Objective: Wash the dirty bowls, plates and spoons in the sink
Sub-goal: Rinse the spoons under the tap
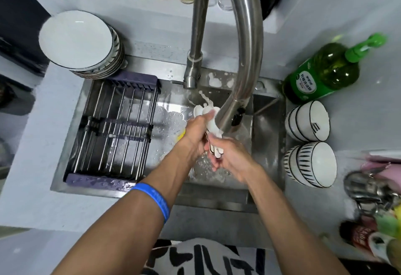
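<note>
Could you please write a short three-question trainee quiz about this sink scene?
1. True or false: the stack of white plates sits left of the curved steel faucet.
2. What do both hands, left hand and right hand, hold under the spout?
3. Where is the green dish-soap pump bottle: A) inside the steel sink, B) on the counter behind the two striped white bowl stacks, C) on the dark wire drying rack?

Key: 1 true; 2 a bunch of white ceramic spoons; 3 B.
</note>
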### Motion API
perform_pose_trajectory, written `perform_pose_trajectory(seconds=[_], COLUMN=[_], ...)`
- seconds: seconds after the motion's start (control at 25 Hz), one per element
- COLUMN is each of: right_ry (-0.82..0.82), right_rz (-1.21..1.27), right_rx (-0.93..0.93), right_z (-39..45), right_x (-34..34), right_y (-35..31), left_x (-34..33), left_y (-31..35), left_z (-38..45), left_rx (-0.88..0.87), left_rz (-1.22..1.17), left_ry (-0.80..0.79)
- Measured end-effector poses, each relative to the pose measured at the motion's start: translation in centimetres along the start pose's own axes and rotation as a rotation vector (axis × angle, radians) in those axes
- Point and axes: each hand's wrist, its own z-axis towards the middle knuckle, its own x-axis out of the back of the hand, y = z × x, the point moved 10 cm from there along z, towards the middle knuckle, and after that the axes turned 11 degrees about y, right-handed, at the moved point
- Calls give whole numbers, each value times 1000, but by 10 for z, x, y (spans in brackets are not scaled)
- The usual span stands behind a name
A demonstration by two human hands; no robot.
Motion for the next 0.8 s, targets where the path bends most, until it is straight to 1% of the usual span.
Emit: perform_pose_trajectory(seconds=[0.08, 0.12, 0.16, 0.2, 0.24, 0.28, 0.36, 0.44, 0.48, 0.52, 0.6, 0.68, 0.8], right_ry=[-40, -21, 52, 154, 243, 277, 299, 370, 433, 507, 616, 622, 608], right_rz=[-109, -225, -350, -411, -380, -290, -78, 144, 210, 214, 197, 201, 142], right_rx=[-22, -31, -18, 15, 50, 64, -13, -82, -70, -43, 15, 39, 70], right_z=[-4, -5, -7, -5, -3, 0, 9, 16, 20, 21, 19, 15, 15], right_x=[-4, 0, 8, 18, 26, 25, 12, 3, 4, 8, 18, 17, 17], right_y=[2, 2, -4, -11, -17, -21, -13, -4, -3, -5, -10, -18, -25], left_x=[12, 17, 23, 24, 23, 19, 17, 24, 30, 36, 46, 55, 54], left_y=[2, 4, 5, 8, 8, 9, 14, 25, 31, 37, 42, 35, 22], left_z=[-2, -4, -5, -10, -12, -15, -24, -26, -26, -27, -24, -17, -14], left_rx=[-12, -19, -29, -47, -71, -98, -172, -261, -311, -346, -324, -270, -193], left_rz=[-35, -72, -106, -124, -112, -69, 75, 178, 204, 197, 70, 34, 11], left_ry=[59, 98, 124, 123, 101, 71, 63, 122, 159, 188, 219, 248, 204])
